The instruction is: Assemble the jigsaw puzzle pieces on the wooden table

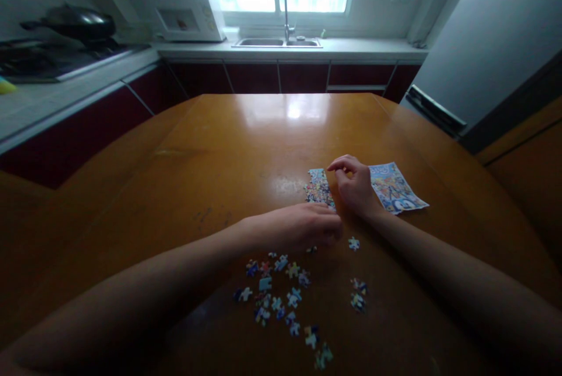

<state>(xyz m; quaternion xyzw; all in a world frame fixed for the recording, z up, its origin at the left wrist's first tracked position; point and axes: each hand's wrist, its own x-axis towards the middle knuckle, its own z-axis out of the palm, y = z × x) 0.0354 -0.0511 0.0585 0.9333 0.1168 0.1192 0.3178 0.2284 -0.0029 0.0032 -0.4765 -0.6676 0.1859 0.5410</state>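
Note:
A partly joined jigsaw puzzle [319,190] lies on the wooden table, its lower edge covered by my left hand. My left hand [312,225] reaches across in front of it, fingers curled downward and slightly blurred; whatever they pinch is hidden. Just right of the puzzle rests my right hand [355,184], its fingers bent in loosely toward the thumb, with nothing visible in them. Loose puzzle pieces [281,263] lie scattered nearer to me, below my left forearm. A single light blue piece [353,243] sits apart, below my right wrist.
A creased picture sheet [395,187] lies right of my right hand. More loose pieces [358,303] are at the lower right. Beyond the wooden table [211,147] are a sink [261,42], a microwave [187,19] and a lidded pan [79,21]. A fridge [483,42] stands right.

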